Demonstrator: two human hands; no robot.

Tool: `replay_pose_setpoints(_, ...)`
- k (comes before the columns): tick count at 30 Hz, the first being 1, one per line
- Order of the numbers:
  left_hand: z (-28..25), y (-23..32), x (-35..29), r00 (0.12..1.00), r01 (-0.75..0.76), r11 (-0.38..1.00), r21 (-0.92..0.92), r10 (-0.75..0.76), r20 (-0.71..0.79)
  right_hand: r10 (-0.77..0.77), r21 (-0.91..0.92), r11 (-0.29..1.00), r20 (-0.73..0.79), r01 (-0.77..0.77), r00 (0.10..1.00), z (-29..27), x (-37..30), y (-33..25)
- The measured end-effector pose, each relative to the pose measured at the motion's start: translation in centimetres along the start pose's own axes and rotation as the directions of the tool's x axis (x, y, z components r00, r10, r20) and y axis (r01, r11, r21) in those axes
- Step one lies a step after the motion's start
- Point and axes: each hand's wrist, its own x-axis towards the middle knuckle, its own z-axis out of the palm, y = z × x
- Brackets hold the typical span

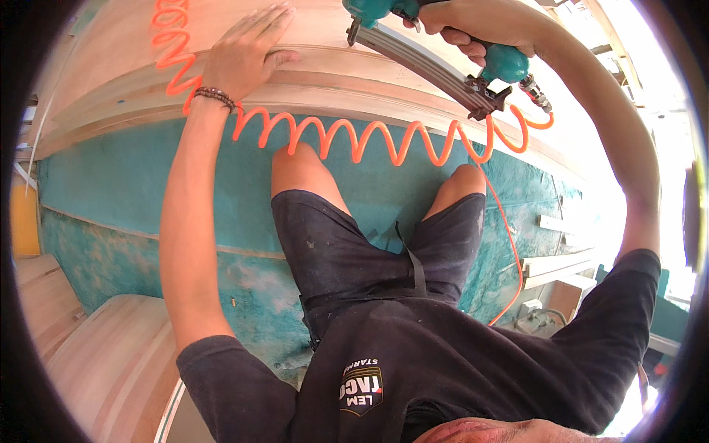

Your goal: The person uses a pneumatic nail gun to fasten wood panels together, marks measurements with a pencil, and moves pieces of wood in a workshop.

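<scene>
My left hand [249, 55] lies flat on a pale wooden panel [321, 29], fingers stretched forward and thumb out to the side. At the far right, my right hand [484, 26] is wrapped round the handle of a teal air nail gun [425, 65]. Its long grey magazine slants across the wood, and its nose is toward the left. An orange coiled air hose [399, 151] joins the metal fitting at the tool's rear. From there the coils run left in front of the panel's edge, pass by my left wrist and continue up to the far left.
Green-blue sheeting [244, 192] covers the floor around my knees. Wooden boards [118, 354] lie at the near left. On the right are cut wood strips [557, 266] and a thin orange hose [517, 255] trailing over the floor. Glare washes out the far right.
</scene>
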Motion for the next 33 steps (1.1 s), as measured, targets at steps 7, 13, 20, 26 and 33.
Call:
replay_pose_setpoints(7, -1.4, 0.8, 0.5, 0.998, 0.054, 0.996, -0.072, -0.052, 0.027, 0.025, -0.038, 0.999, -0.018, -0.025, 1.0, -0.2, 0.9, -0.2)
replay_pose_setpoints(13, -0.4, -0.2, -0.2, 0.998, 0.033, 0.999, -0.019, -0.034, -0.044, 0.046, -0.097, 0.994, -0.031, -0.049, 0.998, 0.3, 0.8, -1.8)
replay_pose_setpoints(20, 0.3, -0.9, 1.7, 0.999, 0.013, 1.0, 0.007, -0.012, -0.05, 0.038, 0.061, 0.998, -0.152, -0.029, 0.988, 0.8, -0.7, -0.7)
replay_pose_setpoints(26, 0.2, 0.3, 2.4, 0.99, 0.12, 0.982, -0.144, -0.129, -0.053, 0.072, 0.252, 0.967, -0.365, 0.024, 0.928, 7.2, -10.7, 4.8)
replay_pose_setpoints(33, 1.6, 0.3, 3.4, 0.97, 0.204, 0.941, -0.269, -0.231, -0.07, 0.458, 0.728, 0.683, -0.355, -0.067, 0.815, 14.1, -19.4, 9.9)
